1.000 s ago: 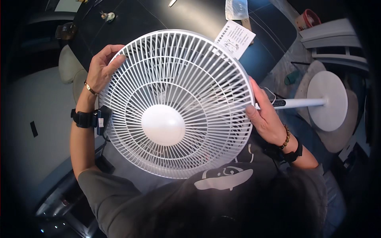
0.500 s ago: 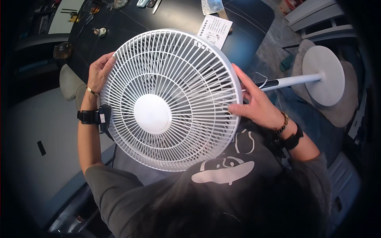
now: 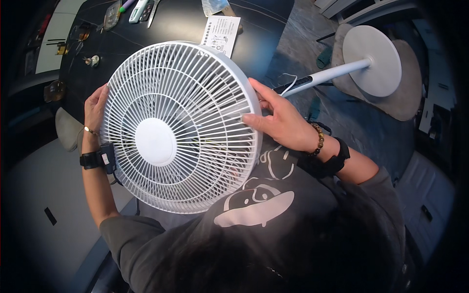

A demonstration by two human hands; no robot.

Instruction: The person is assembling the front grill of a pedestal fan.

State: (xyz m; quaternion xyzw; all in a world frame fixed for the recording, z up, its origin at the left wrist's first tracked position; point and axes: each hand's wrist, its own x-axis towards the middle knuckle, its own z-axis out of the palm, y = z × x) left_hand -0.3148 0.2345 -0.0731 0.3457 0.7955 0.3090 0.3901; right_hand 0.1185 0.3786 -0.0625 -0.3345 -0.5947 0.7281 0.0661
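Observation:
A white fan head point(image 3: 178, 127) with a round wire grille faces up at me, held over my lap. My left hand point(image 3: 95, 105) grips its left rim, fingers curled over the edge. On the right rim lies my right hand point(image 3: 278, 119), fingers spread across the grille's edge. The fan's white pole point(image 3: 327, 75) runs right from behind the head to a round white base point(image 3: 373, 61). The fan's back is hidden.
A dark table point(image 3: 171, 29) lies beyond the fan with a printed paper sheet point(image 3: 221, 35), a plastic bag, tools and small parts on it. The base rests on a grey round cushion point(image 3: 410, 97). A chair seat point(image 3: 66, 129) sits at left.
The fan head has shifted slightly left and down in view. My right hand slid up along the right rim, and its fingers now lie flatter on the grille.

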